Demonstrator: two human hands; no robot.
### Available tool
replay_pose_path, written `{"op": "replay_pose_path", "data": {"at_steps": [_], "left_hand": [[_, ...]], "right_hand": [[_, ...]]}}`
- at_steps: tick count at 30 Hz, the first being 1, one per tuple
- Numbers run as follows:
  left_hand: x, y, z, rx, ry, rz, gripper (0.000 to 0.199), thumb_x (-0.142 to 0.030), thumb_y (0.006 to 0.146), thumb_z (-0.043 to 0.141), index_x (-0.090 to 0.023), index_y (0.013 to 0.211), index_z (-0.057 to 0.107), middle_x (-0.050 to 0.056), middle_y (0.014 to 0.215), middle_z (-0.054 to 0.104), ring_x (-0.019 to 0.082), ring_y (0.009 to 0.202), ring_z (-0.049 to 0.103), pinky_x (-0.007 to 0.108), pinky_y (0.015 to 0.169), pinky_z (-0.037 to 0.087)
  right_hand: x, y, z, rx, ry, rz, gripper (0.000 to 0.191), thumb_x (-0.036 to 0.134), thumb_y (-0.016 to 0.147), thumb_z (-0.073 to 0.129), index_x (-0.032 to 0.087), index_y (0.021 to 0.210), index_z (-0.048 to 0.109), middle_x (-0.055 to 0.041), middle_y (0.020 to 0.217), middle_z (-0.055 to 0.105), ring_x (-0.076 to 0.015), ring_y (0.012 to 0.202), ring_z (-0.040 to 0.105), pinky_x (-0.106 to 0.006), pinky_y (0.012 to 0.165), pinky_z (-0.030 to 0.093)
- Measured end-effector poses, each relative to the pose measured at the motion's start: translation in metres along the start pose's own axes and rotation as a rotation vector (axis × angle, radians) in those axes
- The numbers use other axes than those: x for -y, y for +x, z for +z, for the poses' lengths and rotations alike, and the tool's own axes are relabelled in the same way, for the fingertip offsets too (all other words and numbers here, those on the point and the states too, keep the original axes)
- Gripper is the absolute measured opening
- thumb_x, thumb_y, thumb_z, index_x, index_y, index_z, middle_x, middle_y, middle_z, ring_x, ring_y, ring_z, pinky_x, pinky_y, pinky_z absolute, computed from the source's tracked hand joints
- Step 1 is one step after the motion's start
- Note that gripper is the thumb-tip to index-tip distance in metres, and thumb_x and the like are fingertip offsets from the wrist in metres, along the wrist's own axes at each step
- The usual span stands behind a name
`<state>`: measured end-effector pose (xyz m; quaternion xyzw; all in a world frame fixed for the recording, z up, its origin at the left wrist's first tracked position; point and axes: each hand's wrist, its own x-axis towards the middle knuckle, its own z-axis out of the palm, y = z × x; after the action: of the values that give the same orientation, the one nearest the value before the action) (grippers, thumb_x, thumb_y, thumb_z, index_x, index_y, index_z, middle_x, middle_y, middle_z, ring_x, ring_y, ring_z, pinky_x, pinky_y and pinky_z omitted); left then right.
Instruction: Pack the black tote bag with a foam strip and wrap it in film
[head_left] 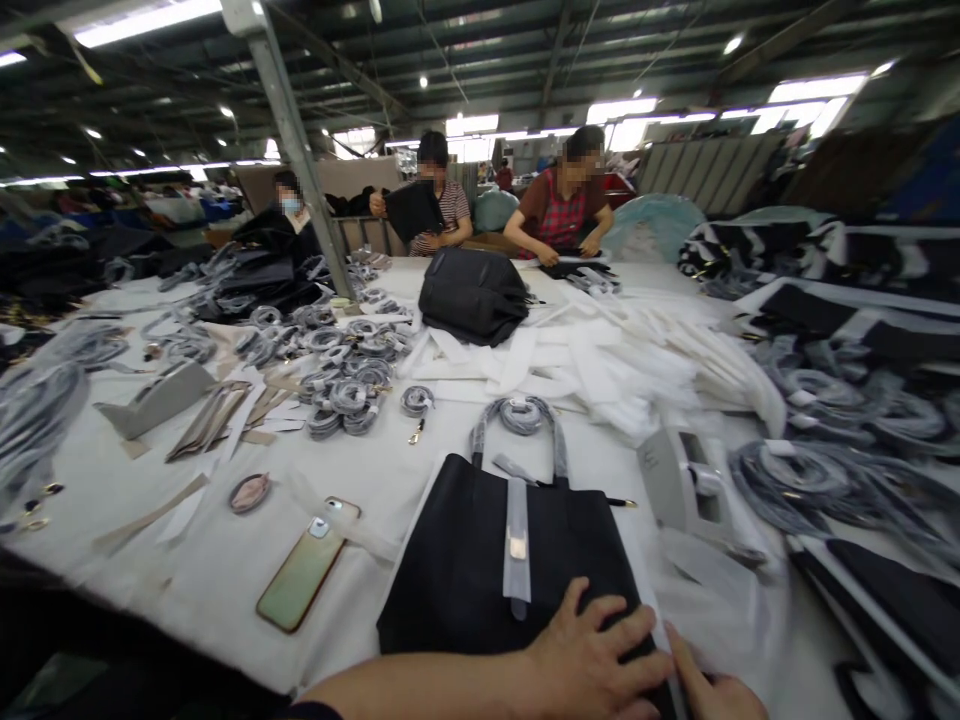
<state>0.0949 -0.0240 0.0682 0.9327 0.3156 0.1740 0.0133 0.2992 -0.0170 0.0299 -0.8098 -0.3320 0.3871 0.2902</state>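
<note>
A black handbag [450, 560] lies flat on the white-covered table, its handles wrapped in clear film and pointing away from me. White film with a small gold clasp [517, 540] runs down its front. My left hand [600, 655] reaches across the lower part of the bag, fingers spread and pressing on its right side. At the bag's lower right edge is my right hand [712, 685], partly cut off by the frame, its fingers beside a white sheet edge; whether it grips that edge is unclear. A wrapped coiled strap [519, 415] sits between the handles.
A tape dispenser [686, 485] stands right of the bag. To the left lie a phone [300, 580], a small round dish [249, 492] and coiled straps [352, 395]. Behind are white foam sheets [600, 350] and another black bag [474, 295]. Several people work across the table.
</note>
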Motion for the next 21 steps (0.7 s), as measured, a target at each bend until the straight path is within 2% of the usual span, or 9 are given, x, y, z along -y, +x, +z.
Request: {"op": "replay_pose_path", "data": {"at_steps": [2, 3, 6, 10, 13, 15, 17, 19, 21], "left_hand": [[-0.003, 0.0, 0.001, 0.046, -0.077, -0.019, 0.052, -0.049, 0.096, 0.027, -0.025, 0.141, 0.033, 0.006, 0.152, 0.033, 0.027, 0.126, 0.04, 0.054, 0.099, 0.039], [-0.005, 0.001, 0.003, 0.07, -0.114, -0.031, 0.052, -0.049, 0.096, 0.028, -0.025, 0.142, 0.032, 0.007, 0.152, 0.032, 0.028, 0.126, 0.039, 0.056, 0.1, 0.037], [-0.005, 0.003, 0.009, 0.128, -0.18, -0.046, 0.053, -0.05, 0.095, 0.031, -0.029, 0.143, 0.031, 0.006, 0.154, 0.028, 0.03, 0.127, 0.037, 0.059, 0.102, 0.033], [0.002, 0.013, 0.014, 0.147, -0.165, 0.022, 0.061, -0.058, 0.092, 0.034, -0.028, 0.144, 0.029, 0.007, 0.153, 0.029, 0.031, 0.129, 0.035, 0.062, 0.105, 0.027], [0.01, 0.019, 0.015, 0.144, -0.137, 0.101, 0.071, -0.063, 0.089, 0.036, -0.026, 0.147, 0.021, 0.008, 0.151, 0.033, 0.031, 0.133, 0.031, 0.062, 0.11, 0.018], [0.014, 0.02, 0.018, 0.151, -0.133, 0.109, 0.073, -0.064, 0.088, 0.037, -0.027, 0.148, 0.019, 0.007, 0.15, 0.035, 0.031, 0.135, 0.03, 0.061, 0.111, 0.019], [0.014, 0.019, 0.023, 0.157, -0.14, 0.095, 0.071, -0.064, 0.088, 0.037, -0.028, 0.147, 0.021, 0.006, 0.151, 0.033, 0.031, 0.135, 0.029, 0.061, 0.11, 0.021], [0.014, 0.017, 0.027, 0.157, -0.146, 0.087, 0.069, -0.063, 0.088, 0.037, -0.028, 0.146, 0.023, 0.006, 0.152, 0.032, 0.032, 0.136, 0.028, 0.063, 0.109, 0.021], [0.013, 0.015, 0.029, 0.155, -0.148, 0.088, 0.068, -0.063, 0.089, 0.036, -0.028, 0.146, 0.025, 0.006, 0.152, 0.031, 0.032, 0.136, 0.028, 0.064, 0.109, 0.021]], "right_hand": [[-0.002, -0.011, 0.006, -0.009, 0.185, -0.014, 0.044, 0.055, 0.053, 0.071, 0.012, 0.061, 0.07, -0.013, 0.059, 0.069, -0.0344, 0.068, 0.067, -0.038, 0.056, 0.053], [-0.003, -0.016, 0.009, -0.053, 0.311, -0.057, 0.045, 0.054, 0.053, 0.072, 0.011, 0.068, 0.072, -0.0123, 0.069, 0.072, -0.032, 0.072, 0.068, -0.037, 0.06, 0.054], [-0.004, -0.021, 0.016, -0.137, 0.461, -0.113, 0.045, 0.05, 0.05, 0.076, 0.012, 0.074, 0.071, -0.0107, 0.075, 0.074, -0.0275, 0.073, 0.068, -0.034, 0.065, 0.055], [-0.007, -0.019, 0.012, -0.126, 0.459, -0.137, 0.041, 0.049, 0.053, 0.076, 0.011, 0.07, 0.071, -0.0086, 0.069, 0.072, -0.024, 0.067, 0.066, -0.031, 0.062, 0.054], [-0.01, -0.019, 0.009, -0.071, 0.443, -0.12, 0.041, 0.05, 0.056, 0.075, 0.011, 0.066, 0.069, -0.0052, 0.058, 0.067, -0.0202, 0.054, 0.061, -0.028, 0.049, 0.048], [-0.012, -0.019, 0.008, -0.044, 0.431, -0.091, 0.043, 0.054, 0.06, 0.071, 0.012, 0.061, 0.065, -0.0022, 0.046, 0.059, -0.0168, 0.042, 0.053, -0.026, 0.039, 0.041], [-0.014, -0.019, 0.006, -0.034, 0.435, -0.06, 0.048, 0.059, 0.066, 0.064, 0.011, 0.064, 0.065, -0.0001, 0.042, 0.055, -0.0145, 0.036, 0.048, -0.024, 0.035, 0.036], [-0.014, -0.017, 0.0, -0.103, 0.458, -0.051, 0.05, 0.061, 0.069, 0.06, 0.011, 0.073, 0.067, 0.0002, 0.044, 0.056, -0.0138, 0.037, 0.048, -0.024, 0.036, 0.037], [-0.013, -0.013, -0.01, -0.228, 0.473, -0.061, 0.047, 0.058, 0.069, 0.059, 0.012, 0.073, 0.066, -0.0002, 0.046, 0.056, -0.014, 0.04, 0.049, -0.024, 0.038, 0.038]]}}
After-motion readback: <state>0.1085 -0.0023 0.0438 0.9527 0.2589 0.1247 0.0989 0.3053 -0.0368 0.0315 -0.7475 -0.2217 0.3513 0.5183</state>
